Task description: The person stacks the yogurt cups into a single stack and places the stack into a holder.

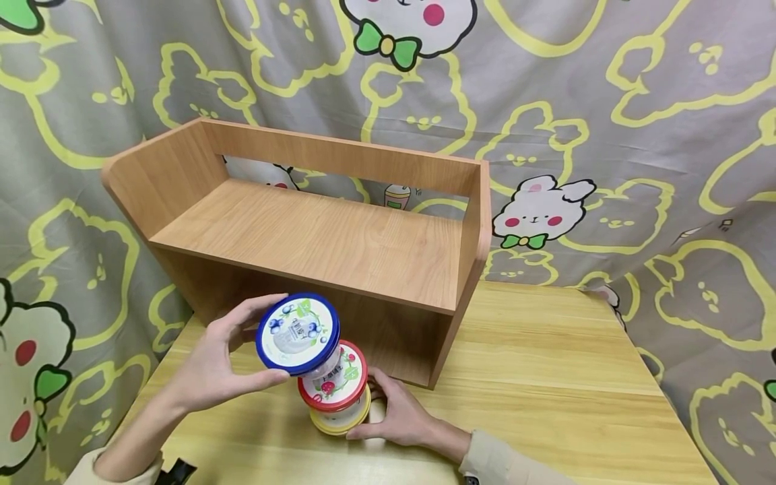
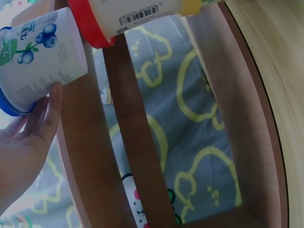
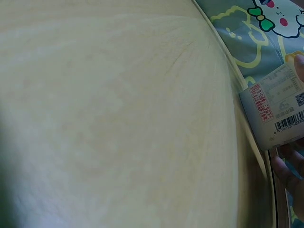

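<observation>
My left hand (image 1: 212,367) grips a blue-lidded tub (image 1: 297,335) by its sides, thumb at the near edge of the lid. Blueberries are printed on its white side in the left wrist view. Just below and to its right, a red-lidded tub (image 1: 333,385) stands on a yellow-lidded tub (image 1: 341,419), the two stacked. In the left wrist view the base of the blue-lidded tub is apart from the red lid. My right hand (image 1: 405,412) holds the yellow-lidded tub (image 3: 280,107) between thumb and fingers; its barcode shows in the right wrist view.
Behind the tubs stands a two-level wooden shelf (image 1: 339,232), its lower compartment facing me. The light wooden table (image 1: 545,384) stretches to the right. A grey curtain (image 1: 642,168) with yellow bear outlines hangs around the back and sides.
</observation>
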Tool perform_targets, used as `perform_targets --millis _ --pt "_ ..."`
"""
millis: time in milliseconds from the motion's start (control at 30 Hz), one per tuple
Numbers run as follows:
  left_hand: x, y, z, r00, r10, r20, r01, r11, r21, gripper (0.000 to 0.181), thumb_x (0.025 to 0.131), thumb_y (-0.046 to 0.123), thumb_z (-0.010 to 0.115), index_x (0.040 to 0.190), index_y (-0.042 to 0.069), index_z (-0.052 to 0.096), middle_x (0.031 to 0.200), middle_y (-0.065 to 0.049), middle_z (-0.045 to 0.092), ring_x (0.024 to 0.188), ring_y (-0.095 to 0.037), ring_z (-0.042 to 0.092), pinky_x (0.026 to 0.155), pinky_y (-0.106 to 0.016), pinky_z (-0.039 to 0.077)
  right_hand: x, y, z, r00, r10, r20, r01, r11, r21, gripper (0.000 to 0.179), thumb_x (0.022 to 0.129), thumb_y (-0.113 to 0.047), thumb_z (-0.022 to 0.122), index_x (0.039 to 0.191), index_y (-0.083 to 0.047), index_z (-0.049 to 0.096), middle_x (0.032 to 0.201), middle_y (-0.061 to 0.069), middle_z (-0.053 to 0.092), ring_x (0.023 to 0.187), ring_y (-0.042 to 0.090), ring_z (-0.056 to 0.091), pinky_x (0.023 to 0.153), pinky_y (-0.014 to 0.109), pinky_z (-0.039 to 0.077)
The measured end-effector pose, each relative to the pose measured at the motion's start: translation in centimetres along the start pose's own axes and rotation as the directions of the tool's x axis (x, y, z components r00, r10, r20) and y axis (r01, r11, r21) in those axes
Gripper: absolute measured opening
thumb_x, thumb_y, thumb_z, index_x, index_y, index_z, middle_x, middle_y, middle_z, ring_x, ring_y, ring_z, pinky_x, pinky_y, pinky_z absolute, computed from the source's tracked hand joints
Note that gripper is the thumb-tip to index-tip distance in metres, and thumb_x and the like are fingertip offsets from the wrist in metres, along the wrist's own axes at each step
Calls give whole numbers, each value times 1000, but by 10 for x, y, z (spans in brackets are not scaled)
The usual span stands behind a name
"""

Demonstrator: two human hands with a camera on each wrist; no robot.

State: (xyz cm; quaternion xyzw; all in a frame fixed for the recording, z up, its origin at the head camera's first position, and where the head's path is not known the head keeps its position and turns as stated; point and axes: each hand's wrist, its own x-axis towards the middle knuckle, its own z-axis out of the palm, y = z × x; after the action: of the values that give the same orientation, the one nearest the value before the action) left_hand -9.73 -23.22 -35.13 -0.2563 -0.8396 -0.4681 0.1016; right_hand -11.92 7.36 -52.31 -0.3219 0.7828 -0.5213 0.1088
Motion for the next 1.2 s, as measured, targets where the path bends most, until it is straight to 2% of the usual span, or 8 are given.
perform_targets --millis 667,867,1033,1200 --pt "5 0 17 997 9 73 -4 998 -61 95 71 8 96 153 20 50 144 -1 62 119 -4 65 92 -26 63 0 1 -1 1000 -8 6 8 1000 4 91 77 -32 96 151 -33 44 140 -6 66 118 4 65 104 25 57" --pt "5 -3 18 997 24 74 -20 998 -62 93 72 7 95 153 18 50 143 -4 62 118 -4 65 91 -27 63 0 1 0 1000 -13 8 13 1000 18 90 78 -31 96 151 -33 44 140 -6 66 118 4 65 104 25 57" --pt "6 -1 19 996 18 82 -12 997 -75 94 72 7 95 153 18 50 144 -2 62 121 -5 65 93 -28 63 1 2 0 1000 -17 8 17 1000 23 89 78 -30 96 151 -33 44 139 -5 67 118 4 65 104 25 57" --pt "8 -1 19 995 43 86 -37 997 -73 94 71 8 96 152 18 50 143 -3 63 119 -5 65 93 -27 63 1 3 0 1000 -6 11 5 999 34 90 78 -30 96 151 -34 44 141 -6 66 119 4 65 104 25 57"
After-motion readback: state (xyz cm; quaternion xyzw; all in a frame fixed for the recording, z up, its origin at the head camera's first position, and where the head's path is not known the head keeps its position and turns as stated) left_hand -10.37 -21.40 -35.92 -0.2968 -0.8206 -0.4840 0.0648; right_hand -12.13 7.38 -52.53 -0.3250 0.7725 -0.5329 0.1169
